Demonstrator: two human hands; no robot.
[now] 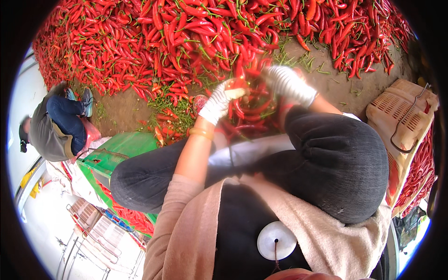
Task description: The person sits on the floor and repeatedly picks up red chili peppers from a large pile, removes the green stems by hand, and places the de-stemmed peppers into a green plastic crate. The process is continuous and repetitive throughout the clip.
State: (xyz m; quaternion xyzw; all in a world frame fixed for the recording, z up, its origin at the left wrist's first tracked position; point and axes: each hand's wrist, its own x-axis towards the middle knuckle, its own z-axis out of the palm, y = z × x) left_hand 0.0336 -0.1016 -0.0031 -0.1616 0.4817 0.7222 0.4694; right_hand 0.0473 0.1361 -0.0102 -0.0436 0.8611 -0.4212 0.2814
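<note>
My left hand (221,100), in a white striped glove, is closed around red chili peppers (238,83) with the thumb across them. To its right, my right hand (288,83), in a matching glove, is motion-blurred over loose peppers; whether it grips one is unclear. Below both hands, more red chili peppers (250,120) lie between my knees, partly blurred. A large heap of red chili peppers (168,38) with green stems rises just beyond my hands. Green stems (178,117) and broken pepper pieces (168,122) litter the ground beside my left hand.
A green plastic crate (129,143) holding peppers stands by my left knee. At my right is a tan slatted crate (399,108) with a wire handle and peppers behind it. A bent-over person (52,126) is at far left. Stacked crates (94,224) stand lower left.
</note>
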